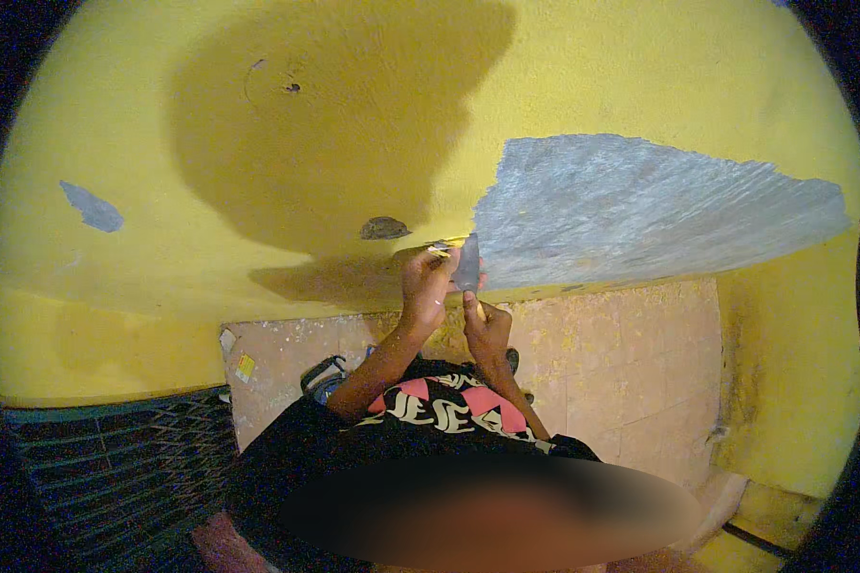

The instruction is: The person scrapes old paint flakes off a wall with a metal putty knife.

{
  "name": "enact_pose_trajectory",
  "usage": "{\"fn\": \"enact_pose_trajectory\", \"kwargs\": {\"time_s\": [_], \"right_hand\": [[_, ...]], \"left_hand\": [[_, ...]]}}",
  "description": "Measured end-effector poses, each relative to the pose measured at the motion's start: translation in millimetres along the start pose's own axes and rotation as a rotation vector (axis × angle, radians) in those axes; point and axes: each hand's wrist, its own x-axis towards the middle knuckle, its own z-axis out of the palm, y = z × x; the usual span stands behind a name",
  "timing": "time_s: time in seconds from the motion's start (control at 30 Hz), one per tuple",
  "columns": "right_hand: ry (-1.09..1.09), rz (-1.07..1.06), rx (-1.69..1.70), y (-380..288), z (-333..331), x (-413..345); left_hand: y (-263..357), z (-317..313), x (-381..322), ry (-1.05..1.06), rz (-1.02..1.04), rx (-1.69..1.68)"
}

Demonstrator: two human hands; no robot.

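Note:
My right hand (486, 328) is closed around the handle of a scraper or putty knife (467, 265), whose flat grey blade points up at the wall. The blade is beside the left edge of a large bare grey patch (631, 215) in the yellow painted wall (580, 86). My left hand (430, 286) is just left of the blade, with thin yellow and white strips of peeled paint (446, 246) at its fingertips. Whether the left fingers grip the strips or only touch them is unclear.
Smaller bare spots (385, 228) mark the wall to the left. Below lies a tiled floor (631, 372) strewn with paint flakes. A blue bucket-like container (324, 387) stands left of my body, partly hidden. At lower left is a dark metal lattice gate (129, 458).

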Motion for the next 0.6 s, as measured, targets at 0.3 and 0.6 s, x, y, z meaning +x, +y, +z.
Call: {"fn": "enact_pose_trajectory", "kwargs": {"time_s": [0.3,0.6], "right_hand": [[-0.033,0.077,0.228,29,16,16],[-0.035,-0.295,-0.116,-85,-42,37]], "left_hand": [[0,5,4,0.033,0.161,0.233],[75,42,-18,-0.153,0.06,0.103]]}}
